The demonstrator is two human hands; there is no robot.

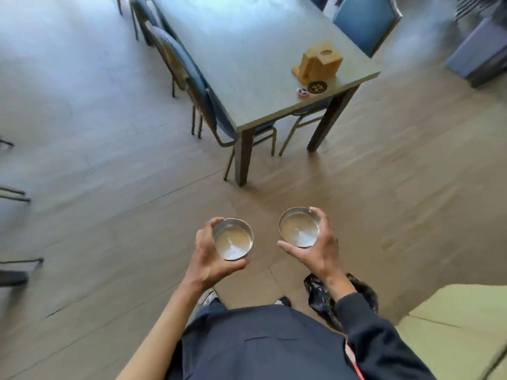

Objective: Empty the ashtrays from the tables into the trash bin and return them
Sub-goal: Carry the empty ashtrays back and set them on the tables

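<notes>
left hand (208, 250) — grips left ashtray (232, 239) | right hand (315, 246) — grips right ashtray (299, 227)

- Setting: café or restaurant dining room.
- Dining surface (255, 50) carries round number disc "25" (317, 87) beside wooden napkin holder (319, 61).
- Blue padded metal-frame chairs (192, 78) tucked in at its sides.
- Wood-look plank floor (109, 215); more chair legs at left edge.
</notes>
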